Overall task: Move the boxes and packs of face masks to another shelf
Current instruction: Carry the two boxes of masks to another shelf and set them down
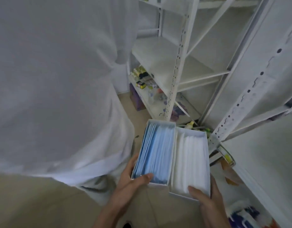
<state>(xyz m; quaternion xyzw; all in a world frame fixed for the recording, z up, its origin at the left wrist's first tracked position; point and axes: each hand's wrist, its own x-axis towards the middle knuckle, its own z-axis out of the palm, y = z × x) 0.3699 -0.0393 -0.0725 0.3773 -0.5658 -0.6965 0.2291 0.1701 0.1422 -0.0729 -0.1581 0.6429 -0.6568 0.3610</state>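
Two bare hands are holding a pair of open boxes side by side above the tan floor (pixel 35 203). Fingers of the left hand (pixel 130 176) are wrapping the near end of the white cardboard box of blue face masks (pixel 156 152), thumb lying over its near rim, fingers curling under its left side. Across from it, the right hand (pixel 206 199) is gripping the near end of the white cardboard box of white face masks (pixel 191 160), thumb pressing on the masks. Both boxes are touching along their long sides, lidless, packed with masks standing on edge, long axes pointing away from the person toward the white metal shelving rack (pixel 175 66).
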